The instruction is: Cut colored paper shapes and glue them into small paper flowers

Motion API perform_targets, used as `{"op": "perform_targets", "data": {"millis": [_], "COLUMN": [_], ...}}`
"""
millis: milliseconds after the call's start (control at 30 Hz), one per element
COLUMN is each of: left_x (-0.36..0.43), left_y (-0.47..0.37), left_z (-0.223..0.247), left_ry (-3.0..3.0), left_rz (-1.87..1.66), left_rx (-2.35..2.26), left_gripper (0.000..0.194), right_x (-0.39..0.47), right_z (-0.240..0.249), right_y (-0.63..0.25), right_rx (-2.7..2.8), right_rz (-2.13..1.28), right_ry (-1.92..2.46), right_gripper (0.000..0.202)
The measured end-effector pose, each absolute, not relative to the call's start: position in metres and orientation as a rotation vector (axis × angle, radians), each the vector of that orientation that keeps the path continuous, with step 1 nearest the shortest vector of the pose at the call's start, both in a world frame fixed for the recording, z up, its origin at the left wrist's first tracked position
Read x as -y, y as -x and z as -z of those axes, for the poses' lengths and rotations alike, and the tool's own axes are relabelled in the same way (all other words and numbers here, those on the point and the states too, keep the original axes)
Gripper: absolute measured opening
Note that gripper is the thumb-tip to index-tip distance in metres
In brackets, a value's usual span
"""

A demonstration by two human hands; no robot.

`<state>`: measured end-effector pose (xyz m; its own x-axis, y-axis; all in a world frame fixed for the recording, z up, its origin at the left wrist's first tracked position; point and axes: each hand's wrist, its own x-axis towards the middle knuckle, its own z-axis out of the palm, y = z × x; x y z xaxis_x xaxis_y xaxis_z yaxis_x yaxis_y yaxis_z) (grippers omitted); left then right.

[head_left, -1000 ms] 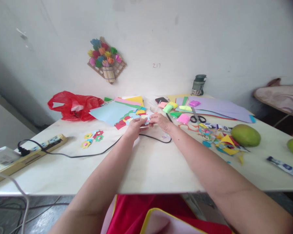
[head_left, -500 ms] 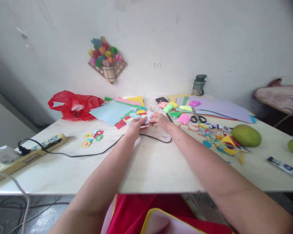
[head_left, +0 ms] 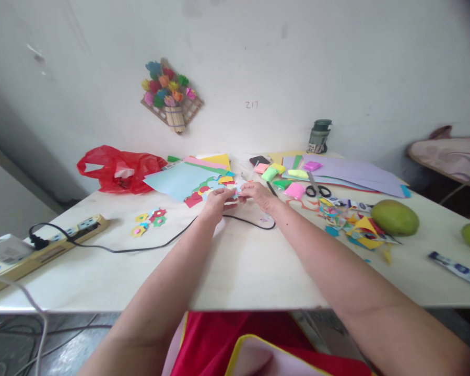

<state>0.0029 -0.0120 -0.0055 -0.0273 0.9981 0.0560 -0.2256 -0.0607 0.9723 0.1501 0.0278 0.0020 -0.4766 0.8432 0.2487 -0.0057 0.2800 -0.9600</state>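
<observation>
Both hands meet near the middle of the table, just right of a light blue sheet (head_left: pixel 172 180). A small pale blue paper piece (head_left: pixel 238 188) is pinched between my left hand (head_left: pixel 220 201) and my right hand (head_left: pixel 254 193); its shape is too small to tell. Colourful cut paper pieces (head_left: pixel 199 194) lie just left of my left hand. A black cord (head_left: pixel 172 244) runs beneath my forearms. Small paper flowers (head_left: pixel 157 216) rest on the table to the left.
Clay packets (head_left: pixel 295 190), scissors (head_left: pixel 318 190), paper scraps (head_left: pixel 362 232), a green fruit (head_left: pixel 395 218) and a glue tube (head_left: pixel 456 269) lie right. A power strip (head_left: pixel 49 253) and red plastic bag (head_left: pixel 141 169) are left. Purple sheets (head_left: pixel 348 172) lie at the back.
</observation>
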Motion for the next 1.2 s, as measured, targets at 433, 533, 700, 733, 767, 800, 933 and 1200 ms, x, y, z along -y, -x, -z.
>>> {"op": "perform_targets", "data": {"millis": [433, 533, 700, 733, 767, 800, 933, 1200], "left_x": [0.0130, 0.0146, 0.0159, 0.0156, 0.0151, 0.0145, 0.0126, 0.0130], "left_y": [-0.0048, -0.0058, -0.0076, -0.0075, -0.0071, -0.0065, -0.0031, -0.0022], "left_z": [0.0064, 0.0061, 0.0048, 0.0041, 0.0034, 0.0027, 0.0024, 0.0062], "left_ry": [-1.064, -1.072, -1.061, -1.050, -1.039, -1.034, -1.097, -1.101], "left_rz": [-1.395, -1.393, -1.380, -1.375, -1.365, -1.352, -1.276, -1.312], "left_rx": [-1.027, -1.016, -1.016, -1.025, -1.036, -1.043, -1.048, -1.038], "left_gripper": [0.031, 0.031, 0.032, 0.032, 0.033, 0.034, 0.033, 0.034], "right_x": [-0.0277, -0.0273, -0.0264, -0.0262, -0.0260, -0.0258, -0.0246, -0.0254], "right_z": [-0.0010, -0.0012, -0.0022, -0.0027, -0.0033, -0.0041, -0.0066, -0.0041], "right_y": [-0.1484, -0.1482, -0.1494, -0.1499, -0.1504, -0.1510, -0.1525, -0.1516], "right_rx": [1.690, 1.681, 1.660, 1.667, 1.680, 1.700, 1.777, 1.767], "right_rz": [-1.302, -1.306, -1.301, -1.299, -1.298, -1.300, -1.316, -1.329], "right_ry": [0.784, 0.777, 0.797, 0.790, 0.781, 0.772, 0.761, 0.759], "right_gripper": [0.013, 0.013, 0.011, 0.011, 0.012, 0.012, 0.014, 0.013]}}
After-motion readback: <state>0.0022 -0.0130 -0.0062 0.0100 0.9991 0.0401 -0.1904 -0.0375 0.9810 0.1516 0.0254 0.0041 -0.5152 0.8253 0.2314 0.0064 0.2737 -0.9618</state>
